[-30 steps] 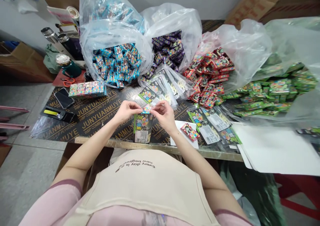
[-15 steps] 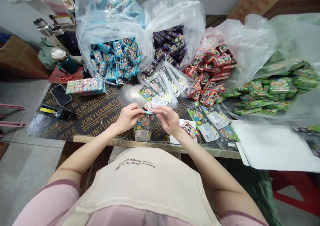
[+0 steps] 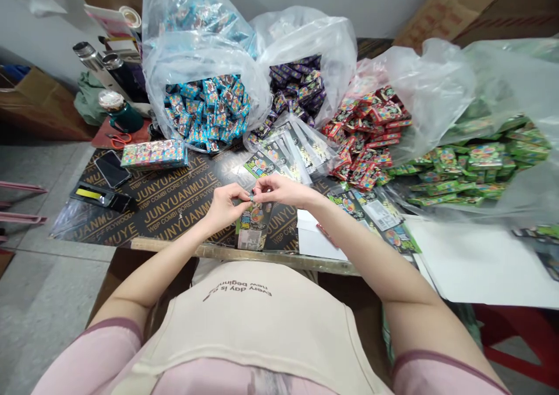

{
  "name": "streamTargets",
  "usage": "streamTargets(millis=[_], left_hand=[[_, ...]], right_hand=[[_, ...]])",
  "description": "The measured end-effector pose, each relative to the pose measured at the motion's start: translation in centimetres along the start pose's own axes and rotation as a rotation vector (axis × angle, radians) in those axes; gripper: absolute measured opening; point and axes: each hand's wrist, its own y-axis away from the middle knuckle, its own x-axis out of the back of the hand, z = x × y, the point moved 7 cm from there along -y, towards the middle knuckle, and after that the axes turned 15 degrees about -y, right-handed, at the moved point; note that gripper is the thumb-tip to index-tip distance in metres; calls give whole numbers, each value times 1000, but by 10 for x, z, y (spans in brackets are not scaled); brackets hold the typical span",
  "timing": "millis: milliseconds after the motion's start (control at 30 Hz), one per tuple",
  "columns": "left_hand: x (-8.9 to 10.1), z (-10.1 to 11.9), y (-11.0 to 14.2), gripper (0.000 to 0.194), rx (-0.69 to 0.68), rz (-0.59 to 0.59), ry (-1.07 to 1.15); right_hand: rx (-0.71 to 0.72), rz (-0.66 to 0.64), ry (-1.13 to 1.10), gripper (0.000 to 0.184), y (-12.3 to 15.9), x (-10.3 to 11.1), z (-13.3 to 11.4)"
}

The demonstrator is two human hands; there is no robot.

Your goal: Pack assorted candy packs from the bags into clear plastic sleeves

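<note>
My left hand and my right hand meet near the middle of the table, thumbs and fingertips pinched together. Between them is a small blue candy box, almost wholly covered by the fingers. Just below lies a dark printed packet with a white label, flat at the table edge. Beyond the hands, several clear printed bags are fanned out. A red candy box rests on a white card, partly hidden by my right forearm.
Plastic bags spill blue boxes, purple boxes, red boxes and green boxes along the back. Left stand a wrapped row of boxes, a phone, a tape dispenser, scissors and bottles. White sheets lie right.
My right hand has turned and moved over the fingertips of my left, hiding most of the small box that showed between them before. My right forearm now crosses over the red box.
</note>
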Motion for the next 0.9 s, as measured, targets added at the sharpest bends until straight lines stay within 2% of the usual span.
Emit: streamTargets(millis=[167,267,333,400,500,567,600,667,733,800,833,900], left_hand=[[0,8,2,16,-40,55,-81],[0,8,1,25,-14,87,-100],[-3,4,4,25,15,82,-90],[-10,-6,10,19,99,71,-20],[-31,-30,29,40,307,-4,275],[-40,-40,41,42,406,-85,441],[-37,-43,44,39,420,-99,460],[-10,-48,40,33,387,-21,352],[37,-51,26,29,285,160,106],[87,-58,8,28,164,322,-195],[108,-65,-2,30,114,362,-338],[137,-92,-20,35,80,360,-571]], right_hand=[[14,-8,23,28,-6,3,0],[-12,-9,-4,30,-9,5,5],[-31,15,-68,32,-11,6,11],[-39,84,-179,34,-11,7,18],[-40,215,-306,36,-9,14,33],[-6,322,-250,29,-7,27,40],[35,404,-144,27,-5,37,41],[134,600,221,28,1,61,38],[147,754,661,39,4,78,39],[24,805,960,55,1,89,52],[-43,808,1038,60,-1,94,61],[-135,822,1096,61,-3,100,75]])
